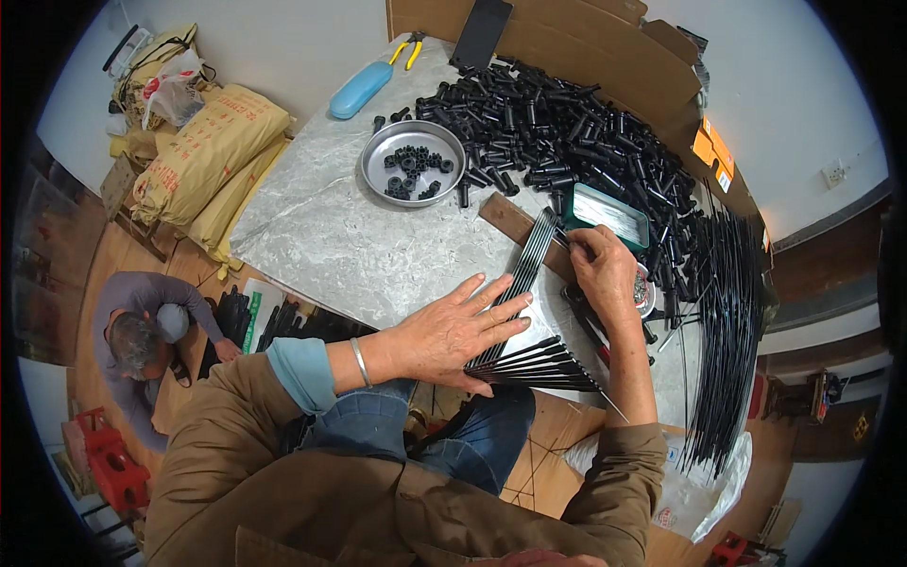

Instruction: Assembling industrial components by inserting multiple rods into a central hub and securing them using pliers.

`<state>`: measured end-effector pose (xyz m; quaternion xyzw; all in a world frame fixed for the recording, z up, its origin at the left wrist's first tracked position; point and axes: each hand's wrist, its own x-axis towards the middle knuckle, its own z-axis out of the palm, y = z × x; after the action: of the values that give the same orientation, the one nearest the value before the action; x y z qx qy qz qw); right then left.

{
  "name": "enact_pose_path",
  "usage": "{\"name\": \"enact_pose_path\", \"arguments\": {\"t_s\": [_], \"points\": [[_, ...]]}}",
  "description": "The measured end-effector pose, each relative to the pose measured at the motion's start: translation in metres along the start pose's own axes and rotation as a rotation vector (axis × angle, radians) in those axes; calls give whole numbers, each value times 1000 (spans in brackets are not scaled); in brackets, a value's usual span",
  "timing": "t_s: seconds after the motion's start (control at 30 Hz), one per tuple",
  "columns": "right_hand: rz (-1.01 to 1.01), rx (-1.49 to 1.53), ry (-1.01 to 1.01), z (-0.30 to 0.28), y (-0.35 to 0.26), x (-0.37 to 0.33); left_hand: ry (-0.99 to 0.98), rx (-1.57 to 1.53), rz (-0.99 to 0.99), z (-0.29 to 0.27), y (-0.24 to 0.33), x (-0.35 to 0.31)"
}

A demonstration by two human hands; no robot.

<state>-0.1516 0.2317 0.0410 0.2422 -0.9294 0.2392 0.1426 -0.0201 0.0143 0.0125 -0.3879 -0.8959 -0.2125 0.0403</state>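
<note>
My left hand (453,331) lies flat with its fingers spread across a fan of thin black and silver metal ribs (531,260), which look like umbrella ribs. Their dark lower ends (548,364) spread out past my palm toward my right forearm. At the gathered upper end, my right hand (607,274) is closed in a pinch; what its fingertips hold is too small to make out. A brown wooden block (507,219) sits beside that end on the grey marbled table (321,217). A green box (609,217) of thin silvery pieces stands just beyond my right hand.
A round metal tray (369,175) holds small black parts. Behind lies a heap of black tubes (539,118) against cardboard (567,42). Long black rods (723,350) line the right edge. Yellow-handled pliers (408,52) and a blue case (361,90) lie far left. Another person (142,335) crouches at left.
</note>
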Motion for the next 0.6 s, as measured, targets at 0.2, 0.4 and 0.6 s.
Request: {"name": "enact_pose_path", "arguments": {"t_s": [0.2, 0.4, 0.6], "points": [[-1, -25, -26, -1, -1, 1, -7, -1, 1, -1, 0, 0], [27, 2, -22, -3, -5, 0, -12, -17, -2, 1, -1, 0], [16, -44, -47, -4, -6, 1, -11, -26, -3, 1, 0, 0]]}}
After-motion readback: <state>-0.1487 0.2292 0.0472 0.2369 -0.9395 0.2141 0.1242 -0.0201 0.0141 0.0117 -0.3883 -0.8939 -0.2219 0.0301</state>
